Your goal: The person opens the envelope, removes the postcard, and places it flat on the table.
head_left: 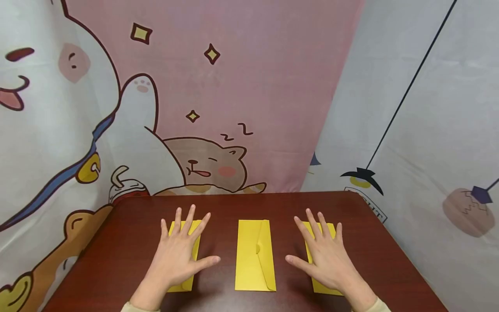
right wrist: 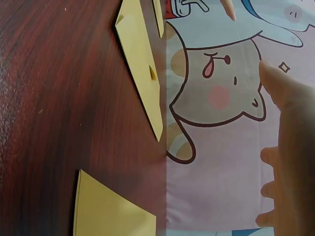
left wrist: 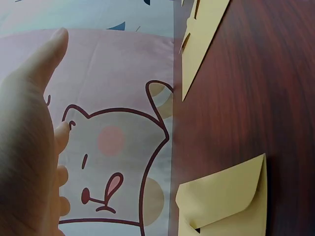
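Three yellow envelopes lie in a row on a dark red-brown table. The middle envelope (head_left: 249, 255) shows its side flap, with a small tab on the seam. My left hand (head_left: 177, 255), fingers spread and straight, is held over the left envelope (head_left: 195, 247) and covers most of it. Over the right envelope (head_left: 325, 289) my right hand (head_left: 327, 258) is spread the same way. Both wrist views show a hand apart from the table: the left hand (left wrist: 29, 137) above the left envelope (left wrist: 221, 201), the right hand (right wrist: 295, 147) above the right envelope (right wrist: 113, 206). Neither hand holds anything.
The wooden table (head_left: 218, 208) has its far edge against a hanging cloth (head_left: 273, 86) printed with cartoon animals. More pale printed cloth (head_left: 429, 130) hangs along the right side. Bare tabletop separates the envelopes.
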Action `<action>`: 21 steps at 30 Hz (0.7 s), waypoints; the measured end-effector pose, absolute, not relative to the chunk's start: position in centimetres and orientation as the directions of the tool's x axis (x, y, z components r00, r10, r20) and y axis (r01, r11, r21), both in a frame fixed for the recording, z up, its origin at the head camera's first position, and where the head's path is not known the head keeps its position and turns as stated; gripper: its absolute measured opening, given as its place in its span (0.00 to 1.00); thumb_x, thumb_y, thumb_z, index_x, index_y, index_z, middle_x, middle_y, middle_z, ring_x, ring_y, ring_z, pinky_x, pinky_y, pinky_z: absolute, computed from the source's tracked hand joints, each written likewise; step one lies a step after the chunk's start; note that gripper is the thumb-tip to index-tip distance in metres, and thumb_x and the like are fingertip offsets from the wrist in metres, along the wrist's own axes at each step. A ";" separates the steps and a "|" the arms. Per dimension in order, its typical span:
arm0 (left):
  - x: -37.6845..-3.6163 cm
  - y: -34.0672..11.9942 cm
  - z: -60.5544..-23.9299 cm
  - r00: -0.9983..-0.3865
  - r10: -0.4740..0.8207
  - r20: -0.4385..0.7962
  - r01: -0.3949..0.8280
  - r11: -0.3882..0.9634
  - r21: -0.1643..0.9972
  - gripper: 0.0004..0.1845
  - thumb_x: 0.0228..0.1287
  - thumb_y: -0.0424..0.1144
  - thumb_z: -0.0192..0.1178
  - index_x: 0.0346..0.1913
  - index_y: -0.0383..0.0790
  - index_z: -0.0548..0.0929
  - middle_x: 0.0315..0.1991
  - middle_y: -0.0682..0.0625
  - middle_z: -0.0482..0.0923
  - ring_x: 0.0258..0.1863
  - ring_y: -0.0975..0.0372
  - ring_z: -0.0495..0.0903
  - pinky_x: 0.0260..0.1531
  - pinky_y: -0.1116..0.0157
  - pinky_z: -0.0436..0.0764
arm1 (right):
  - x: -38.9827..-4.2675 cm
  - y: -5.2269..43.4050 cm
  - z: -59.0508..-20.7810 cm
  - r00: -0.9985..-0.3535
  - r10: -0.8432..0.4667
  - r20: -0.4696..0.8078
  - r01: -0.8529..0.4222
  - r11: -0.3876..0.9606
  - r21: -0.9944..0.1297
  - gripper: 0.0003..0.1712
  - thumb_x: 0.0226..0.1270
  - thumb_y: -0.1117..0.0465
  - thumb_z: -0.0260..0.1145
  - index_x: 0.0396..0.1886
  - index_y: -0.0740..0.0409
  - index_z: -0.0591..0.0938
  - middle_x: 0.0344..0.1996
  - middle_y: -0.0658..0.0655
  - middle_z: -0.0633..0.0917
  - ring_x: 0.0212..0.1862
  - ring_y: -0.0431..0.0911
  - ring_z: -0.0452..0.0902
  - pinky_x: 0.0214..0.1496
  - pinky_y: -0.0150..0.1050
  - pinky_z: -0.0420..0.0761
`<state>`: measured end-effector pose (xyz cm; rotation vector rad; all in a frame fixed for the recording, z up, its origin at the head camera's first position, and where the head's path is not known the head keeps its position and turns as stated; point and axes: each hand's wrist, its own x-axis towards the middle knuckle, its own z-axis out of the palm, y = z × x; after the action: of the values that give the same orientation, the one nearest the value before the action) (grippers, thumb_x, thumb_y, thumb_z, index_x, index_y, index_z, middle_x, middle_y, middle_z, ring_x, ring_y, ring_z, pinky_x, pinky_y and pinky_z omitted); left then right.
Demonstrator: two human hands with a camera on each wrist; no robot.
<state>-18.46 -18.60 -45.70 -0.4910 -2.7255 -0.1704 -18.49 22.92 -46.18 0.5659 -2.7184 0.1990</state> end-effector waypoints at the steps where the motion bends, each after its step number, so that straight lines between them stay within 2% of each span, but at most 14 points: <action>1: -18.4 -18.7 -45.7 -0.874 0.313 0.372 0.359 0.931 0.061 0.58 0.56 0.87 0.51 0.86 0.65 0.53 0.87 0.44 0.41 0.82 0.34 0.43 0.69 0.23 0.44 | -18.5 22.8 -46.2 -0.856 -0.361 0.369 -0.411 0.909 -0.064 0.59 0.66 0.20 0.59 0.87 0.42 0.56 0.84 0.63 0.54 0.81 0.69 0.49 0.67 0.85 0.48; 5: -18.1 -19.2 -45.9 -0.880 0.306 0.364 0.356 0.931 0.077 0.58 0.56 0.86 0.53 0.86 0.65 0.55 0.87 0.44 0.41 0.82 0.35 0.43 0.69 0.23 0.42 | -18.5 22.2 -46.2 -0.857 -0.369 0.360 -0.418 0.906 -0.068 0.59 0.66 0.20 0.60 0.87 0.42 0.56 0.84 0.63 0.54 0.82 0.68 0.47 0.68 0.84 0.46; 12: -18.1 -20.6 -46.1 -0.891 0.303 0.339 0.348 0.934 0.080 0.59 0.55 0.88 0.49 0.86 0.65 0.53 0.87 0.44 0.41 0.83 0.36 0.39 0.70 0.23 0.40 | -18.6 20.8 -45.9 -0.853 -0.389 0.347 -0.436 0.897 -0.068 0.59 0.65 0.18 0.57 0.87 0.42 0.56 0.85 0.63 0.53 0.82 0.68 0.47 0.68 0.85 0.46; 15: -18.3 -21.4 -46.2 -0.893 0.304 0.331 0.348 0.934 0.081 0.59 0.55 0.87 0.51 0.86 0.65 0.52 0.87 0.44 0.40 0.83 0.37 0.38 0.70 0.24 0.39 | -18.8 20.0 -45.8 -0.850 -0.399 0.342 -0.446 0.893 -0.067 0.60 0.65 0.18 0.57 0.88 0.41 0.54 0.85 0.62 0.51 0.83 0.67 0.46 0.68 0.85 0.45; 21: -19.0 -23.3 -46.9 -0.904 0.306 0.299 0.337 0.940 0.057 0.57 0.57 0.84 0.56 0.86 0.65 0.52 0.86 0.43 0.41 0.83 0.38 0.39 0.69 0.23 0.41 | -19.1 17.5 -45.9 -0.833 -0.437 0.339 -0.481 0.875 -0.055 0.61 0.65 0.18 0.56 0.88 0.42 0.53 0.86 0.60 0.48 0.83 0.65 0.44 0.69 0.84 0.46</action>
<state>-19.02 -23.28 -46.86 -0.4759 -2.8072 -0.1548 -19.12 17.47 -45.94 0.6867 -2.7285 0.1971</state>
